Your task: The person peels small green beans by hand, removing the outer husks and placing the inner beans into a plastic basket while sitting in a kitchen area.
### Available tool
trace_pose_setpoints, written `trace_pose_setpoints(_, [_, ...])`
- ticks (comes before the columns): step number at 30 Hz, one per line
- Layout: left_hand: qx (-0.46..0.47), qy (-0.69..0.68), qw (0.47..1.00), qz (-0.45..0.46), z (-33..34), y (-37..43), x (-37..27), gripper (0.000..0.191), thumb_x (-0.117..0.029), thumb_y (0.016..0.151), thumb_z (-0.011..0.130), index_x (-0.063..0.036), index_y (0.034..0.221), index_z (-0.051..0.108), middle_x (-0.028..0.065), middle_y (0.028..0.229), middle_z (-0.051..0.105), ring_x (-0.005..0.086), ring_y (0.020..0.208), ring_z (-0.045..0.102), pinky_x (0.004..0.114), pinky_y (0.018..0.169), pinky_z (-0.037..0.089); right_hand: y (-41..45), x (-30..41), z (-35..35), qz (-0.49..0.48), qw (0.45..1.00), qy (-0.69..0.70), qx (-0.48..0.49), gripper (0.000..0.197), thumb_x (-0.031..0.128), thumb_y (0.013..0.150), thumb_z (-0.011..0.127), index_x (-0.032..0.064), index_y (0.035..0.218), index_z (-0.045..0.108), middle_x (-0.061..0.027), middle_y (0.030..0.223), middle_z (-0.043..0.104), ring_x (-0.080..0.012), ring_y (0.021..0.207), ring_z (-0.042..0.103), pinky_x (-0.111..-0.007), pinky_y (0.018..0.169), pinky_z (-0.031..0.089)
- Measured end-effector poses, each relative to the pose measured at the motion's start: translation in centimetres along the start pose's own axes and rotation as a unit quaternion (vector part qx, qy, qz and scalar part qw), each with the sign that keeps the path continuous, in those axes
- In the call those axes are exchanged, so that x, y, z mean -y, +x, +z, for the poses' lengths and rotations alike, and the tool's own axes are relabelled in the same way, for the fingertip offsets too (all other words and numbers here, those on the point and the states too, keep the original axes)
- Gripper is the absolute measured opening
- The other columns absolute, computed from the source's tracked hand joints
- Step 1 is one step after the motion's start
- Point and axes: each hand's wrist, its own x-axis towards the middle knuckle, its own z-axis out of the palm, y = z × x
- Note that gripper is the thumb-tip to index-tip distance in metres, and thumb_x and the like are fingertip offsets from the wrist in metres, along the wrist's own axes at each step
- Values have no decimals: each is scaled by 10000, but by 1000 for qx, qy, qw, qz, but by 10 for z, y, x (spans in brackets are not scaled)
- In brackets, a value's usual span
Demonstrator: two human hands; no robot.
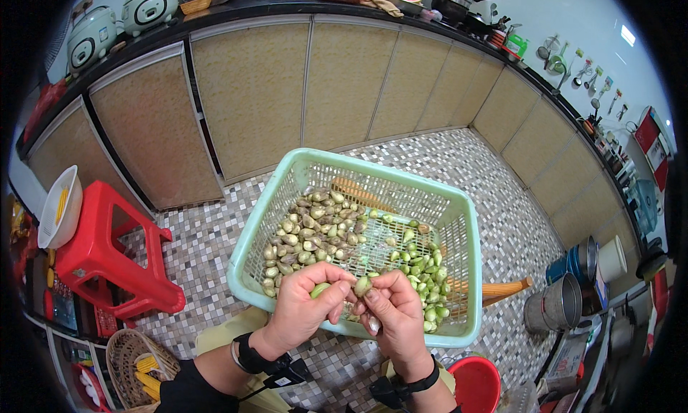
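In front of me is a pale green plastic basket (355, 165) with openwork walls. Brownish, husk-covered nut-like fruits (317, 225) fill its left part, and bright green ones (430, 278) lie along its right. My right hand (395, 305) grips a small greenish fruit (363, 286) between thumb and fingers, with a pale piece (374, 323) lower against its fingers. My left hand (317, 297) meets that fruit at the fingertips. A smooth green fruit (319, 290) is tucked in the left hand's curled fingers. Both hands are over the basket's near rim.
A wooden support (505, 289) shows beneath the basket. To the left, a red plastic stool (102, 235) bears a white bowl (67, 208). A wicker basket (126, 359) holds corn cobs. A red bucket (475, 381) stands near right, metal pots (559, 305) farther right. Cabinets (344, 74) line the back.
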Motion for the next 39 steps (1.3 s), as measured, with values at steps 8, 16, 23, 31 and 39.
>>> trace_pose_setpoints(8, [5, 71, 997, 33, -4, 3, 3, 64, -56, 907, 592, 3, 930, 599, 31, 765, 612, 46, 553, 519, 186, 483, 418, 1, -3, 1, -11, 998, -53, -39, 95, 82, 939, 548, 34, 1019, 528, -92, 755, 630, -51, 483, 465, -175, 422, 358])
trace_pose_setpoints(16, [-13, 111, 993, 27, -3, 1, -2, 54, -56, 896, 604, -8, 916, 589, 0, 737, 589, 37, 566, 518, 186, 498, 425, 1, -1, 0, 23, 1000, -13, -2, 155, 104, 949, 543, 29, 1081, 513, -57, 777, 619, -43, 534, 474, -174, 459, 364])
trace_pose_setpoints(23, [-20, 56, 998, 18, 1, 3, 2, 47, -50, 904, 587, -11, 921, 568, 7, 740, 578, 41, 551, 512, 179, 492, 419, 0, -2, 6, -17, 994, -97, -47, 207, 99, 947, 538, 17, 1134, 510, -55, 779, 611, -51, 532, 480, -174, 454, 363])
trace_pose_setpoints(31, [-4, 72, 997, 13, 0, 2, 6, 86, -78, 909, 597, -10, 950, 566, -4, 770, 573, 39, 586, 508, 191, 519, 435, -2, -6, 6, -82, 970, -223, -46, 284, 51, 900, 606, 0, 1154, 492, -51, 851, 620, -40, 581, 488, -177, 480, 370])
trace_pose_setpoints(39, [34, -72, 994, -75, -4, 4, 4, 124, -120, 927, 572, -20, 994, 543, 33, 769, 592, 42, 554, 499, 162, 454, 350, 1, 1, 5, 3, 999, -30, -14, 216, 107, 945, 522, 4, 1134, 505, -72, 847, 608, -60, 552, 475, -178, 462, 360])
